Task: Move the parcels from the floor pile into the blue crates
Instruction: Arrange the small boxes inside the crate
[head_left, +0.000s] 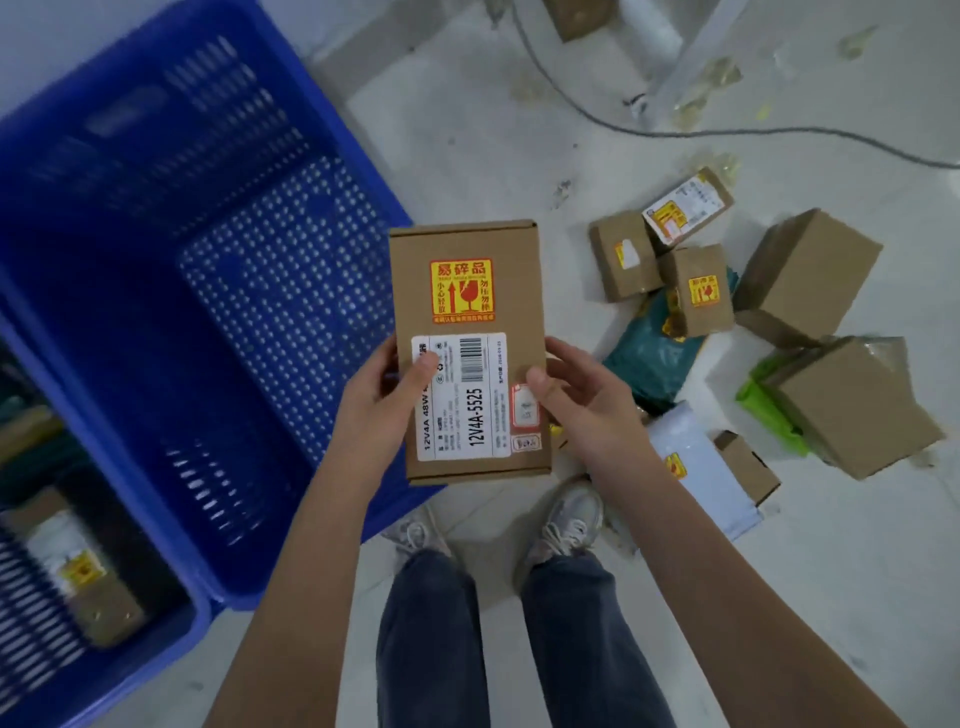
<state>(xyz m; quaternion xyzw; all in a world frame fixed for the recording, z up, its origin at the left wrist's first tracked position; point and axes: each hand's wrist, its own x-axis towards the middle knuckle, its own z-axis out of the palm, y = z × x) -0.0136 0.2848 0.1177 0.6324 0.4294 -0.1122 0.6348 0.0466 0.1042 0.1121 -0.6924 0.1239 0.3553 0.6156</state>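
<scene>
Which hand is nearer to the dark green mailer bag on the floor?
Right. The right hand grips the held box's right edge, just left of the green mailer bag. The left hand grips the box's far edge.

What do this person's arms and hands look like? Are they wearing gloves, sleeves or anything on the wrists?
Both hands, the left hand and the right hand, are bare, with no gloves. No rings, watch or wristband show. The forearms are uncovered right down to the bottom edge of the picture, so no sleeves are in view. The fingernails look short and unpainted.
</scene>
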